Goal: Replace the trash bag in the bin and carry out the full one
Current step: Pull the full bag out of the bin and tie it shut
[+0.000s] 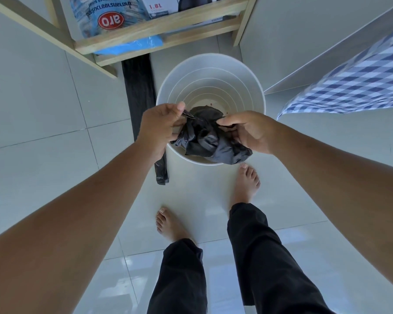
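Seen from above, a white bin [210, 87] stands on the pale tiled floor [43, 137], bare inside, with ribbed rings down its wall and a few small dark specks at the bottom. Over its near rim, both hands hold a crumpled black trash bag [210, 138].

The left hand [160, 125] has a narrow grip: thumb and fingers pinch a thin edge of the bag at about ten o'clock on the bundle. The right hand [250, 132] is closed on the plastic at about two o'clock, its thumb lying over the top of the fold. Between the two grips the bag sags in loose folds, its bulk hanging toward six o'clock, over and just past the bin's near rim. Whether the bag's mouth has been found and parted is hard to tell, since the folds hide it.

A long flat black strip [138, 94], probably more bag plastic, lies on the floor at nine o'clock from the bin, running from under the wooden shelf [159, 30] past the left wrist. The shelf, at twelve o'clock, carries a blue printed sack [104, 17] and a box marked 1.8L [157, 7]. A blue checked cloth [354, 80] hangs at two o'clock. Bare feet [246, 184] stand just behind the bin.
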A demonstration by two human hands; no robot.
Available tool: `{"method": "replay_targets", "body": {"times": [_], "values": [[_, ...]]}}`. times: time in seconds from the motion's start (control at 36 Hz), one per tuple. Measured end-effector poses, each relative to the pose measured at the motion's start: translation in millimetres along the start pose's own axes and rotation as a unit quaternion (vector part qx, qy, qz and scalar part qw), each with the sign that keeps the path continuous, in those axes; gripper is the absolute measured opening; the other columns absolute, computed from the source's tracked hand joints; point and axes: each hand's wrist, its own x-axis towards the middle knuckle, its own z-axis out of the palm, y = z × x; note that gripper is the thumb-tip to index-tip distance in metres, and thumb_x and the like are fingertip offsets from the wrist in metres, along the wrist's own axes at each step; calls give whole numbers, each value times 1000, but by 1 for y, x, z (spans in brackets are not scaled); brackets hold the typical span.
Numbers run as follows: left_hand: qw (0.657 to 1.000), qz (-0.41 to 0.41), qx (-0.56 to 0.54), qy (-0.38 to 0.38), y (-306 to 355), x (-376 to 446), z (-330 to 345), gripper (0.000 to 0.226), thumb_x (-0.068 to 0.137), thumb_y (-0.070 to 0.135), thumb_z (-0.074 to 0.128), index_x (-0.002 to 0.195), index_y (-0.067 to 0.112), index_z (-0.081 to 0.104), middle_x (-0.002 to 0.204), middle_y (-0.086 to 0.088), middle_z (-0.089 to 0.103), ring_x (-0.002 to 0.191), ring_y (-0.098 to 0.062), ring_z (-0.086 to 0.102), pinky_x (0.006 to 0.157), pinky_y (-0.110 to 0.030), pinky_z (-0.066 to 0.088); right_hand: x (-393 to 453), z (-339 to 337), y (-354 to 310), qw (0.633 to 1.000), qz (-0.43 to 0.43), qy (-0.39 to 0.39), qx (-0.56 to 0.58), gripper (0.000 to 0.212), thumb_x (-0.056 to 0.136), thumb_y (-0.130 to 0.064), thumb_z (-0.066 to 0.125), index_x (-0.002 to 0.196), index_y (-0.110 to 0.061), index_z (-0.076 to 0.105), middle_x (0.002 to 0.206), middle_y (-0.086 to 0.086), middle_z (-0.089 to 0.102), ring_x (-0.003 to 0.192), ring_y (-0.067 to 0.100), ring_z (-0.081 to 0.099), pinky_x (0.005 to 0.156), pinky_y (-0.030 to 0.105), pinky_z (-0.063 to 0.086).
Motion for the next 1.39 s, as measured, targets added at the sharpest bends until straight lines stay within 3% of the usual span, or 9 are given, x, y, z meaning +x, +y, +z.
{"method": "replay_targets", "body": {"times": [0.22,0.44,0.69,0.81,0.92,1.06,1.17,1.28,1.39], "values": [[972,-20,-177,155,-5,2,-32,23,103,28,47,92,10,57,103,-12,74,94,-21,74,81,-34,60,0,-42,4,971,-64,182,-139,50,85,-36,72,116,2,64,108,18,70,98,25,70,92,38,57],[887,-84,-377,252,-2,6,-34,14,103,20,46,107,17,59,62,-4,56,55,-21,70,70,-45,63,4,-34,-1,961,-96,255,-49,7,87,-2,64,86,-3,57,83,22,61,72,26,63,76,44,61],[981,-150,-82,92,8,16,-11,22,98,25,54,110,9,62,62,3,30,47,-8,27,40,-20,29,11,-14,-11,976,-140,120,120,2,97,-13,53,95,-13,52,102,12,76,104,26,71,97,46,52],[984,-130,93,-84,2,7,-13,23,99,9,51,114,-5,60,84,-6,51,67,-12,43,60,-23,39,7,-4,-19,955,-140,119,233,2,100,-9,50,100,-8,48,61,6,60,78,29,74,91,52,55],[960,-46,224,-158,-7,4,-26,40,101,37,46,113,9,71,120,-7,69,109,-14,63,96,-31,49,8,5,-23,923,-145,121,335,9,98,-7,54,91,-5,49,55,5,40,46,18,46,69,44,58],[988,-11,112,-104,-14,-5,-31,51,95,57,34,77,21,66,120,-1,71,119,-11,61,100,-37,49,10,12,-18,923,-145,122,335,18,94,2,53,110,5,59,69,8,50,53,16,48,53,30,50],[992,43,95,-64,-17,-7,-24,61,98,60,14,60,18,33,106,3,77,109,-13,65,103,-33,42,11,11,-9,949,-146,117,252,34,99,-1,44,126,-11,60,74,2,64,81,20,65,88,42,50],[991,80,101,-46,-24,-10,-9,68,99,58,4,52,21,37,70,-9,73,73,-15,67,90,-33,43,15,13,-2,964,-150,121,182,50,101,-6,42,145,-30,41,77,-1,63,90,21,71,85,39,48],[998,-15,-34,-46,-24,-1,13,46,105,43,19,69,20,36,56,4,36,54,-14,35,59,-28,35,17,13,3,974,-152,120,120,67,101,-3,40,153,-41,19,95,2,71,84,20,73,77,39,53]]}}
